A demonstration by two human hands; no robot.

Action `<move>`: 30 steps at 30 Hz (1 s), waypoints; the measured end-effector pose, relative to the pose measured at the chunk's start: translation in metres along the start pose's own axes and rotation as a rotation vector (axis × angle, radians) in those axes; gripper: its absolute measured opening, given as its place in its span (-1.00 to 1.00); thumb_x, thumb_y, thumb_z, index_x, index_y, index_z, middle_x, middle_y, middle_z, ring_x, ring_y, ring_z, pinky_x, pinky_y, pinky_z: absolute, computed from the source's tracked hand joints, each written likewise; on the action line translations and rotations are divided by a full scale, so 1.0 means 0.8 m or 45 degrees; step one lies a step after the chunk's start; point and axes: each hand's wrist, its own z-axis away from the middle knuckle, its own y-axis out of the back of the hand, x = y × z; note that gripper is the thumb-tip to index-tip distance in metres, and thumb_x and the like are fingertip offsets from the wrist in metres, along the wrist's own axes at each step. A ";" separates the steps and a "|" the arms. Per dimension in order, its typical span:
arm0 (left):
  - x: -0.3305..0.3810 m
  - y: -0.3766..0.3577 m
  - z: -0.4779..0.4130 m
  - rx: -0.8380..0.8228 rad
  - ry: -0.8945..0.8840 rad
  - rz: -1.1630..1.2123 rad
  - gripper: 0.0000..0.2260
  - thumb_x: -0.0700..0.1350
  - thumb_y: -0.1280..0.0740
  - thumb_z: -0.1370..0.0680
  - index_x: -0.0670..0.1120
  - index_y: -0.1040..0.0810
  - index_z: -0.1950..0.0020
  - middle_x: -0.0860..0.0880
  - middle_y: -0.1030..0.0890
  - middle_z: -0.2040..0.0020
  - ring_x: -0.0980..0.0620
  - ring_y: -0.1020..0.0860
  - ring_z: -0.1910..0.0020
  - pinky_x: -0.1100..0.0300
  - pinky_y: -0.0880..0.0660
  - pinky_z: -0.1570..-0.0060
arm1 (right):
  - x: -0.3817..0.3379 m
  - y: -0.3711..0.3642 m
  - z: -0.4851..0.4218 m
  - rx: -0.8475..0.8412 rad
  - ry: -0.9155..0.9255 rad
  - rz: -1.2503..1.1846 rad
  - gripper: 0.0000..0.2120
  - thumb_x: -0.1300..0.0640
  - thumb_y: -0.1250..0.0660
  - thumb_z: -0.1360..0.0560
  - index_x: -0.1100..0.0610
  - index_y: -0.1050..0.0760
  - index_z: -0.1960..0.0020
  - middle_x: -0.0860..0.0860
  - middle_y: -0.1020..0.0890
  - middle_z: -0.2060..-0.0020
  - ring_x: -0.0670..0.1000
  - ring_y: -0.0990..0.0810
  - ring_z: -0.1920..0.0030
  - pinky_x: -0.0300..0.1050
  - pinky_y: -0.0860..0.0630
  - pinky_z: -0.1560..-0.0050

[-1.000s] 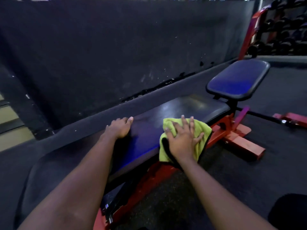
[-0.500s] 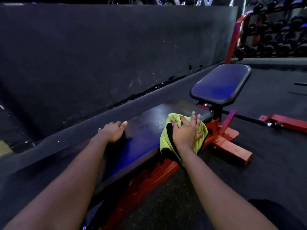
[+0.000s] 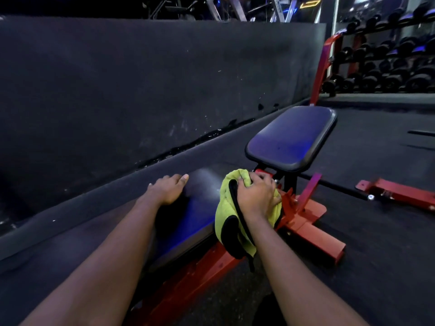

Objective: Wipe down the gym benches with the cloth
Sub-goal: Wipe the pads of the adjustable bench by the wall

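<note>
A gym bench with a dark long pad (image 3: 188,222) and a red steel frame (image 3: 308,222) stretches away from me. Its separate seat pad (image 3: 292,140) stands raised at the far end. A yellow-green cloth with black trim (image 3: 227,208) is bunched over the far right end of the long pad and hangs down its side. My right hand (image 3: 257,196) grips the cloth there, fingers curled over its top. My left hand (image 3: 168,188) rests flat on the pad's left edge, fingers straight.
A dark padded wall (image 3: 141,90) runs along the left, close beside the bench. A dumbbell rack (image 3: 388,64) stands at the back right. A red frame foot with a black bar (image 3: 397,194) lies on the black rubber floor to the right.
My right hand has slid the cloth forward along the long pad to its far end and curled its fingers round it. My left hand has stayed on the pad's left edge.
</note>
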 end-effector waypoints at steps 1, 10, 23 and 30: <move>0.008 -0.001 -0.007 -0.015 0.015 -0.003 -0.45 0.26 0.15 -0.64 0.07 -0.21 -0.55 -0.13 -0.28 -0.52 -0.15 -0.22 -0.51 -0.23 -0.02 -0.49 | 0.005 0.001 -0.007 0.018 0.001 -0.003 -0.68 -0.13 -0.33 -0.51 -0.04 -0.61 -0.20 0.00 -0.50 -0.26 0.08 -0.35 -0.34 0.18 -0.26 -0.31; 0.034 -0.002 -0.037 0.052 0.246 0.050 -0.25 0.40 0.17 -0.55 -0.07 -0.16 -0.55 -0.18 -0.25 -0.53 -0.21 -0.26 -0.48 -0.27 -0.20 -0.40 | 0.025 0.023 -0.066 0.081 0.151 -0.049 -0.69 -0.12 -0.36 -0.52 0.07 -0.61 -0.12 0.07 -0.54 -0.03 0.15 -0.43 -0.15 0.14 -0.34 -0.12; 0.124 0.027 -0.125 0.082 0.176 -0.049 -0.35 0.30 0.14 -0.61 -0.09 -0.33 -0.48 -0.22 -0.36 -0.47 -0.26 -0.34 -0.42 -0.28 -0.25 -0.37 | 0.032 0.065 -0.195 0.381 0.365 -0.035 -0.65 -0.21 -0.28 -0.50 0.02 -0.59 -0.09 0.03 -0.49 0.01 0.12 -0.42 -0.10 0.09 -0.33 -0.05; 0.249 -0.006 -0.232 0.125 -0.384 0.274 -0.47 0.23 0.11 -0.65 -0.08 -0.35 -0.39 -0.22 -0.46 -0.37 -0.24 -0.42 -0.33 -0.11 -0.38 -0.24 | 0.068 0.050 -0.293 -0.081 0.343 0.582 -0.37 -0.49 -0.05 -0.47 -0.33 -0.17 -0.50 0.05 0.04 -0.59 0.19 0.20 -0.57 0.50 0.16 -0.39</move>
